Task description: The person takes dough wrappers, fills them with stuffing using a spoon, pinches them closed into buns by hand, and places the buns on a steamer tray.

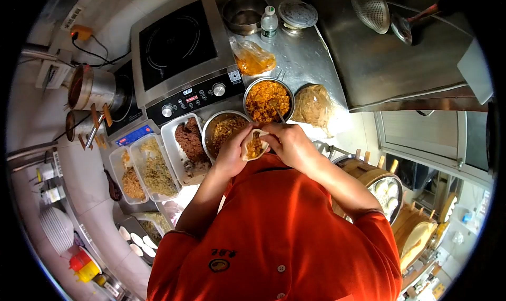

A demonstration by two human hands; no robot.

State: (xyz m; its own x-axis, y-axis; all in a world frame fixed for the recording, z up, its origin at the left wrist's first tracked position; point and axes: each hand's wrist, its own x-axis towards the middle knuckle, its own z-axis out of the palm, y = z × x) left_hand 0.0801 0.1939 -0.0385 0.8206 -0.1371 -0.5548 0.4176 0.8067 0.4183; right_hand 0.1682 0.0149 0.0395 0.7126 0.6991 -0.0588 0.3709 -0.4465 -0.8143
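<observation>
A round dough wrapper [245, 152] with orange-brown chopped filling [255, 146] sits between my two hands in front of my chest. My left hand [233, 152] is closed around its left side, cupping it. On the other side, my right hand [291, 144] pinches the wrapper's right edge with its fingertips. The wrapper is still open at the top, so the filling shows. Just beyond my hands stands a metal bowl of orange filling [266, 94] with a spoon [280, 115] leaning in it. Left of that, a metal bowl of chopped brown filling [225, 132] is partly hidden by my left hand.
Plastic tubs hold dark red paste [190, 141], a greenish mix [154, 166] and a brown mix [130, 184]. An induction cooker [176, 45] stands behind them. Bagged food [312, 105] and a water bottle [269, 24] are on the counter. Bamboo steamers [358, 169] with white buns stand at right.
</observation>
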